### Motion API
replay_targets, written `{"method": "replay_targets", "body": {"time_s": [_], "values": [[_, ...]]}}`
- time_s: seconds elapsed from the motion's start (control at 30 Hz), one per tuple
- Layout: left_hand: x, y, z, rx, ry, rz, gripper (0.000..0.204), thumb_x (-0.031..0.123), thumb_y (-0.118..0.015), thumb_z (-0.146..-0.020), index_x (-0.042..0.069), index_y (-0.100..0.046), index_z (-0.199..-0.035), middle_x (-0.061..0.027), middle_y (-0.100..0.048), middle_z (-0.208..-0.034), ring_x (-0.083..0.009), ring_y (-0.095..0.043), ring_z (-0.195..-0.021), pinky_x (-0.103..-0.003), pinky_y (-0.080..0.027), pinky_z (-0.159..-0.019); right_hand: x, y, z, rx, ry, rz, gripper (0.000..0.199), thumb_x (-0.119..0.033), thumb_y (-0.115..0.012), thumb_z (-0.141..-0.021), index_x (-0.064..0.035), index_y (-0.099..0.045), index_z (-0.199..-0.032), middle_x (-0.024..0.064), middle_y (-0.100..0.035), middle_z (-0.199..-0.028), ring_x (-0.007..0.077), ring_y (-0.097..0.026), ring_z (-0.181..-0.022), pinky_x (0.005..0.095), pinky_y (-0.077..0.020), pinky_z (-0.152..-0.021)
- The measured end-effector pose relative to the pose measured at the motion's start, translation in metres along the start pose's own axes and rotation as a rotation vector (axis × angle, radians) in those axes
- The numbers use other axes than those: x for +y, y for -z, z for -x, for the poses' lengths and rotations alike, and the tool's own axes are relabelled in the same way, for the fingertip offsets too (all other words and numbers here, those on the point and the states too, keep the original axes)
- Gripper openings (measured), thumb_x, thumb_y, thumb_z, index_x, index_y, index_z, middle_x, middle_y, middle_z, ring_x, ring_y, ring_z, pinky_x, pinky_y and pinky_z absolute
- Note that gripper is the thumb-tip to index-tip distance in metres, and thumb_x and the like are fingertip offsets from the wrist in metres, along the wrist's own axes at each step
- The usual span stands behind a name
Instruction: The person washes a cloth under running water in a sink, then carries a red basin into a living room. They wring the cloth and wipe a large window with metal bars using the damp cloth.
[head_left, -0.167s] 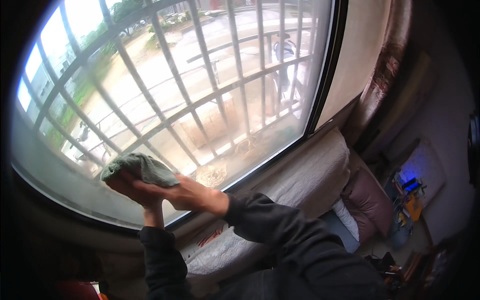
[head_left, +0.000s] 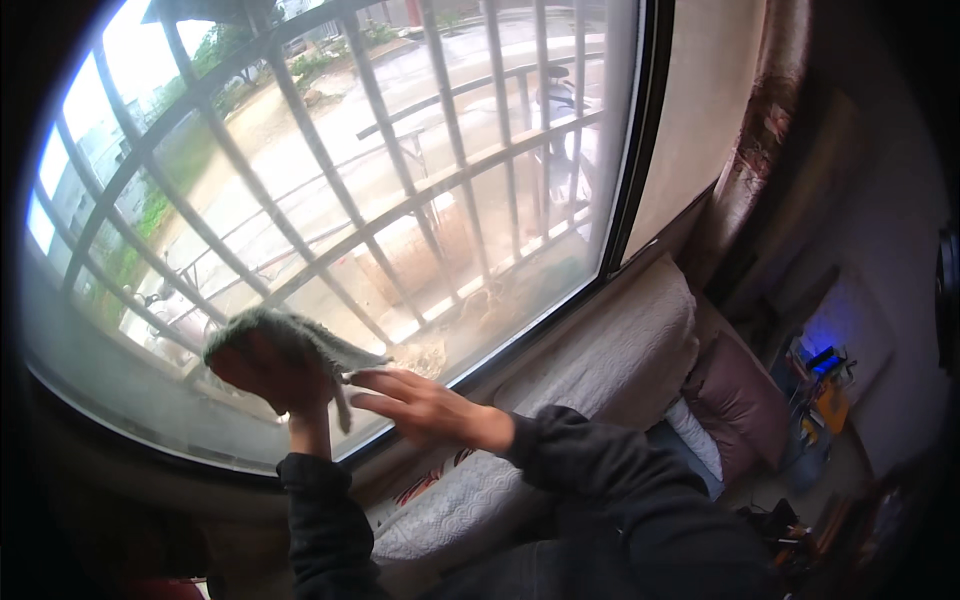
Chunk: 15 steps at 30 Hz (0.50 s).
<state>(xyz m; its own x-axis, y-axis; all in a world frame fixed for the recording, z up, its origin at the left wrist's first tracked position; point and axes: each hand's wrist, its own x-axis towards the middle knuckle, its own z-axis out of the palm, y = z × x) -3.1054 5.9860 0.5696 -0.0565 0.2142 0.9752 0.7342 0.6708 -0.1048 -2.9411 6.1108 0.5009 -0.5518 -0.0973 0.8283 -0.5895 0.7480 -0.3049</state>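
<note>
A grey-green cloth [head_left: 305,338] is bunched up at the lower left of the window pane [head_left: 500,300]. My left hand [head_left: 265,372] holds it, the cloth covering the fingertips and hanging over toward the right. Whether the cloth presses on the glass is hard to see. At the cloth's loose right edge is my right hand [head_left: 435,410], its fingers stretched out and apart, the tips close to or touching the hanging corner.
Outside the glass stand metal bars [head_left: 330,170]. Below the dark window frame [head_left: 520,345] lies a quilted white cover [head_left: 610,340]. A mauve pillow [head_left: 735,405] is at the right, near cluttered items with a blue light [head_left: 825,358]. A patterned curtain [head_left: 765,150] hangs beyond.
My right hand has drawn back to the right from the cloth and its fingers have spread. The cloth's right side now hangs looser. The left hand still holds the cloth.
</note>
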Motion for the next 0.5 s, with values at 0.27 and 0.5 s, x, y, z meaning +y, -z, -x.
{"method": "replay_targets", "body": {"time_s": [0.27, 0.5], "values": [[0.197, -0.126, -0.034, -0.217, -0.31, 0.067, 0.062, 0.045, -0.052, -0.095, 0.022, -0.037, -0.151, -0.0196, -0.033, -0.154, -0.0409, -0.029, -0.143, -0.061, -0.017, -0.115, 0.006, 0.104, 0.181, -0.043, -0.62, -0.079, 0.04, 0.006, -0.052, -0.085, -0.0023, -0.057, -0.124, 0.0176, -0.063, -0.118, 0.0341, -0.061, -0.111, 0.0419, -0.0495, -0.094], [0.305, -0.195, 0.105, -0.475, -0.974, 0.148, 0.053, 0.038, -0.041, -0.102, 0.016, -0.037, -0.15, -0.014, -0.036, -0.153, -0.0309, -0.03, -0.143, -0.049, -0.019, -0.118, 0.029, 0.153, 0.223, 0.262, -0.886, -0.009, 0.03, 0.004, -0.052, -0.092, -0.003, -0.061, -0.12, 0.0149, -0.069, -0.106, 0.0251, -0.071, -0.093, 0.0335, -0.0574, -0.082]]}}
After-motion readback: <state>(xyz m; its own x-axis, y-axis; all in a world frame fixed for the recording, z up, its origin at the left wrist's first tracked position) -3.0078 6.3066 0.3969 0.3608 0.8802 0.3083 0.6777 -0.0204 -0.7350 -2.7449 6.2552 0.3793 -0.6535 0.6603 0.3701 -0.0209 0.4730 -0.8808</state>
